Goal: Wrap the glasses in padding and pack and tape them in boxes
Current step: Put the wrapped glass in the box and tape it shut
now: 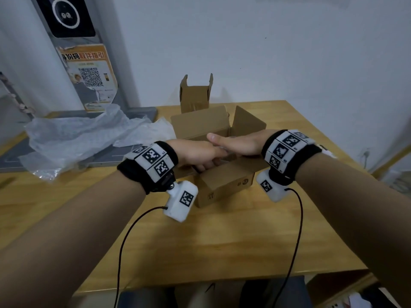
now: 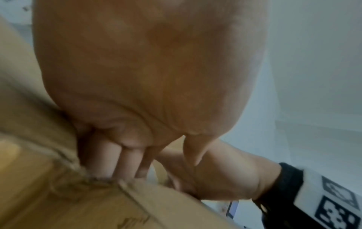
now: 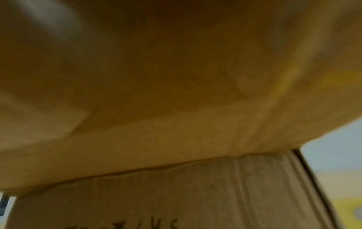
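- Two boxes on the bench point(image 1: 222, 241); bubble wrap point(image 1: 89, 134) lies far left.
- Near box point(image 1: 224, 185) sits open, directly under both hands.
- Left hand point(image 1: 195, 154) curls fingers point(image 2: 109, 159) inside, grasping its wall.
- Right hand point(image 1: 235, 142) lies flat, fingers relaxed above.
- No glasses visible; can't tell if they're inside.

Left hand point(image 1: 198, 153): forearm extended, fingers curled downward, tips hidden. Right hand point(image 1: 235, 142): palm down, thumb straight, overlapping the left. Both wrists banded, forearms bare.
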### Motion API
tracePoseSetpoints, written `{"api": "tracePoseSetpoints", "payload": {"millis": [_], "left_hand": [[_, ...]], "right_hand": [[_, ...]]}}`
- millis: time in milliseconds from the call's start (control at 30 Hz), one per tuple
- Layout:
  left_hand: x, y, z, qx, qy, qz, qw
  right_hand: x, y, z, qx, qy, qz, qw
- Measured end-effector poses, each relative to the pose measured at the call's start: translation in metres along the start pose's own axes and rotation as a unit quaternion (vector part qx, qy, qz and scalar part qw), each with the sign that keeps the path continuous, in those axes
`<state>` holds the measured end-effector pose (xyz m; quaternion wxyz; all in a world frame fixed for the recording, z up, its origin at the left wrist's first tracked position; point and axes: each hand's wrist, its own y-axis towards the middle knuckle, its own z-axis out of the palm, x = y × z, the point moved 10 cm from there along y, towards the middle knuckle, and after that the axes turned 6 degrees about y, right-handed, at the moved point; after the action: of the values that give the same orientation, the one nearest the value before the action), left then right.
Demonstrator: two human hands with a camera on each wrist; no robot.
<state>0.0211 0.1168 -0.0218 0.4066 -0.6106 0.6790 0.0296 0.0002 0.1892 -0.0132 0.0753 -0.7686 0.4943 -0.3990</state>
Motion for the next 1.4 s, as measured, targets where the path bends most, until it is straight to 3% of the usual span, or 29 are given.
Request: {"api": "tracePoseSetpoints", "payload": {"millis": [133,233,400,500,567,800,1067,1167,1267,1400], "left_hand": [[-0.007,0.0,0.01,0.032,0.039,-0.01,0.999],[-0.004,-0.008,0.001,0.056,-0.002,-0.006,0.998],[0.0,-0.03,-0.071,-0.133,-0.068,0.075,0.986],[0.033,-0.047,-0.116,-0.247,-0.127,0.058,0.959],[0.07,-0.052,-0.138,-0.277,-0.194,0.016,0.941],[0.172,-0.025,-0.179,-0.24,-0.316,-0.098,0.913],[0.243,0.043,-0.173,-0.191,-0.326,-0.186,0.907],[0.252,0.067,-0.18,-0.211,-0.265,-0.189,0.922],[0.255,0.09,-0.171,-0.177,-0.267,-0.193,0.927],[0.262,0.103,-0.172,-0.151,-0.092,-0.221,0.959]], "right_hand": [[0.005,-0.006,-0.003,-0.009,0.009,-0.005,1.0],[0.002,-0.014,-0.014,-0.043,0.016,-0.024,0.999],[0.034,-0.033,-0.045,-0.178,0.024,-0.076,0.981],[0.06,-0.041,-0.051,-0.209,0.024,-0.107,0.972],[0.074,-0.038,-0.046,-0.189,0.006,-0.098,0.977],[0.118,0.003,-0.065,-0.122,0.042,-0.076,0.989],[0.135,0.062,-0.083,-0.091,0.057,-0.073,0.991],[0.134,0.082,-0.091,-0.09,0.068,-0.074,0.991],[0.131,0.097,-0.094,-0.082,0.077,-0.076,0.991],[0.125,0.104,-0.096,-0.08,0.084,-0.075,0.99]]}}
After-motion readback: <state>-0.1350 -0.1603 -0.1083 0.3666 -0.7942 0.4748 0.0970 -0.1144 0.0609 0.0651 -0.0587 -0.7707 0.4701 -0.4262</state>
